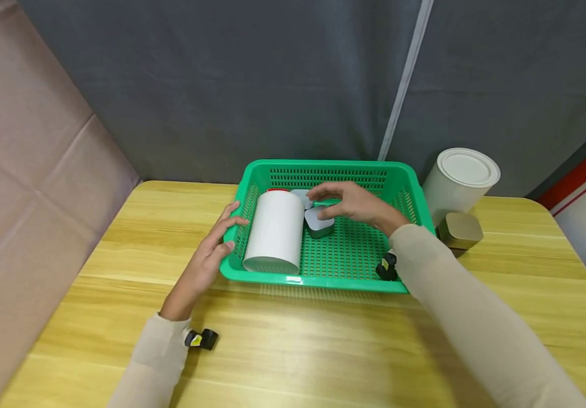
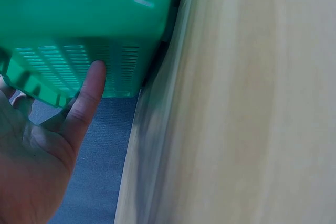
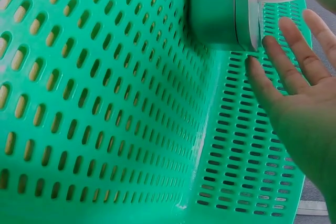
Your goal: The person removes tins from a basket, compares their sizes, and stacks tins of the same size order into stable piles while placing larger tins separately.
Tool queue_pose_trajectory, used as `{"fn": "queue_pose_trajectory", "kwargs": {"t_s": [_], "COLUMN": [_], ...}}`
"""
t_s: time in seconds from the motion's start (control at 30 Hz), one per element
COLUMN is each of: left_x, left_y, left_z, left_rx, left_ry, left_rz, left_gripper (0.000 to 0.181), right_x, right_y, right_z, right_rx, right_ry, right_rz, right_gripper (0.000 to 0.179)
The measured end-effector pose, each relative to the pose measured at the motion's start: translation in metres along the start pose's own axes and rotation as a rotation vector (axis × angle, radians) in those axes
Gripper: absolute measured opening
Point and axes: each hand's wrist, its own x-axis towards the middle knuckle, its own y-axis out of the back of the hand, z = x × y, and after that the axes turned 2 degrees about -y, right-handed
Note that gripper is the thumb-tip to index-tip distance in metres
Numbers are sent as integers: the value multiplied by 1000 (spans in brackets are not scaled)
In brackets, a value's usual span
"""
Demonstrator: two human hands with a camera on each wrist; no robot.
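Rests the left hand (image 1: 205,255) at the left end of a green plastic rectangular basket with slotted walls (image 1: 344,284), fingers straight and spread across the rim, thumb extended along the outside, unclenched. Holds the right hand (image 1: 353,204) inside the basket, released, fingers and thumb spread apart, just beside a small rounded-square box with a pale grey top and dark green sides (image 1: 319,230). Cannot tell about contact between fingertips and box. Has that box on the basket floor, left of the middle, with a second pale grey-topped rounded box (image 1: 300,196) just behind, partly hidden. Has a large plain white cylinder (image 1: 275,229) lying lengthwise from front to back inside the left end, with a bit of a red thing (image 1: 277,190) visible past the far end. Has, outside at the right, a tall white lidded canister (image 1: 456,192) upright, with a small brown rounded-square box (image 1: 462,229) in front. Has the basket on a yellow wood-grained table (image 1: 293,357), before a dark grey cloth (image 1: 247,90). Wears beige sleeves (image 1: 155,357) and small black wrist devices (image 1: 209,339).
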Motion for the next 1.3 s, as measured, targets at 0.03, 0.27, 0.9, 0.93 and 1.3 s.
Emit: {"fn": "queue_pose_trajectory", "kwargs": {"t_s": [0.03, 0.27, 0.9, 0.93, 1.3], "left_x": [0, 1, 2, 2, 2], "left_y": [0, -1, -1, -1, -1], "left_z": [0, 0, -2, -2, -2], "left_rx": [-2, -2, 5, 5, 4], "left_ry": [-1, -3, -20, -22, -24], "left_rz": [-1, -1, 7, 8, 8], "left_gripper": [39, 40, 40, 40, 40], "right_x": [0, -2, 2, 2, 2], "right_y": [0, 0, -1, -1, -1], "right_z": [0, 1, 4, 5, 5], "right_rx": [-4, -8, -129, -141, -203], "right_ry": [1, -17, -67, -68, -89], "right_rz": [-5, -32, -50, -58, -166], "right_gripper": [54, 53, 58, 59, 66]}}
